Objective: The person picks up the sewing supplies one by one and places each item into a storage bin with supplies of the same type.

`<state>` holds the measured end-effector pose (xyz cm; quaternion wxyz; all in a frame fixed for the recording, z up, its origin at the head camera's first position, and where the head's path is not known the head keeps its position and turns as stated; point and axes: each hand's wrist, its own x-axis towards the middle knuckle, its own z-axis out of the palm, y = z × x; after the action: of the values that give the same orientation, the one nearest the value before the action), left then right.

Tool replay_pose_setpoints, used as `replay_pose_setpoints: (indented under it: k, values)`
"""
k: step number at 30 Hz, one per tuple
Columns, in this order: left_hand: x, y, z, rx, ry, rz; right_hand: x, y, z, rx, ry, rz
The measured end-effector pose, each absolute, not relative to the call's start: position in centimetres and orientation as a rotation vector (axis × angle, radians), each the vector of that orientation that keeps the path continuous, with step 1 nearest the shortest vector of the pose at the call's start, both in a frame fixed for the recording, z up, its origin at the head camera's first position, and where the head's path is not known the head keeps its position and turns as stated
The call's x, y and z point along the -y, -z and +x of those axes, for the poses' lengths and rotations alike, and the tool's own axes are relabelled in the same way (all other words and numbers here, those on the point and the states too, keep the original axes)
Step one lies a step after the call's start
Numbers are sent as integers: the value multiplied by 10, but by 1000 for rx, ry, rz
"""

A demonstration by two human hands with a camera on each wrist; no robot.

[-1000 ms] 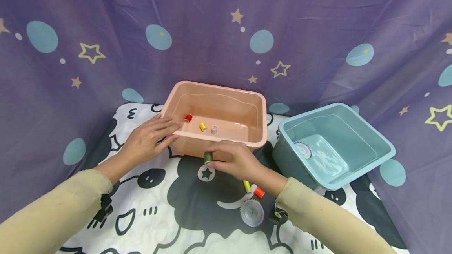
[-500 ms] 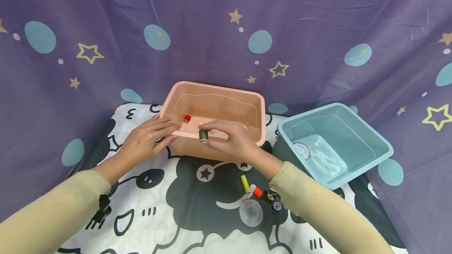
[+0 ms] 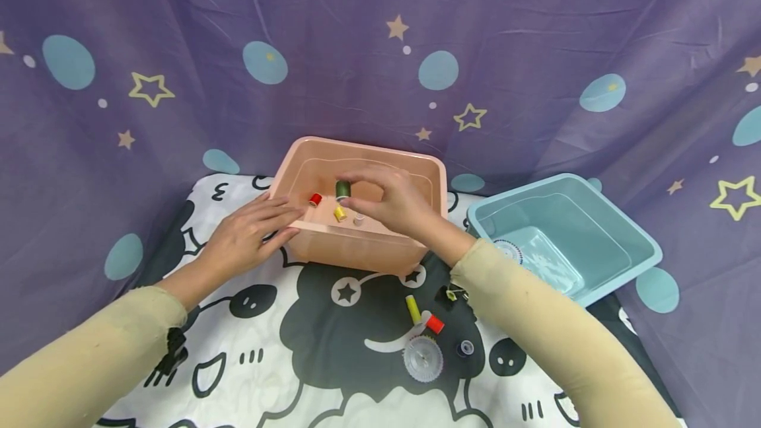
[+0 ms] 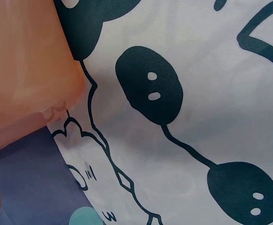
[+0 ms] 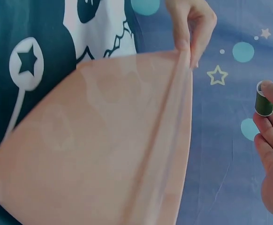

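My right hand (image 3: 392, 200) pinches a dark green thread spool (image 3: 343, 190) between thumb and fingertips, above the inside of a pink plastic bin (image 3: 351, 243). In the right wrist view the green spool stands out from the fingertips, past the bin's rim. My left hand (image 3: 246, 233) holds the bin's near left rim, its fingers over the edge and its thumb on the outer side. Inside the bin lie a red spool (image 3: 315, 199), a yellow spool (image 3: 340, 214) and a white spool (image 3: 359, 219). The left wrist view barely shows the left hand.
A blue bin (image 3: 618, 283) stands at the right, with a pin wheel (image 3: 509, 251) inside. On the patterned cloth lie a yellow spool (image 3: 413, 310), a red spool (image 3: 434, 324), a clear pin wheel (image 3: 423, 358) and a dark spool (image 3: 466, 348). A purple curtain (image 3: 333, 51) hangs behind.
My right hand has lifted the green spool from in front of the pink bin, over its near rim, to above its inside. The left hand stays on the rim.
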<state>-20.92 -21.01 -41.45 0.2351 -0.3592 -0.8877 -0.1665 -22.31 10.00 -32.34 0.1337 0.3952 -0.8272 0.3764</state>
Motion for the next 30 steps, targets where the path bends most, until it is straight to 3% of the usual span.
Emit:
replay_pose_setpoints:
  k: [16,30]
  values:
    - [211,413,-212,2403,463,-994,-111,299,-254,2587,-999,1059]
    - [211,418,-209,2398,475,-992,-131,306,-285,2774,-916,1062]
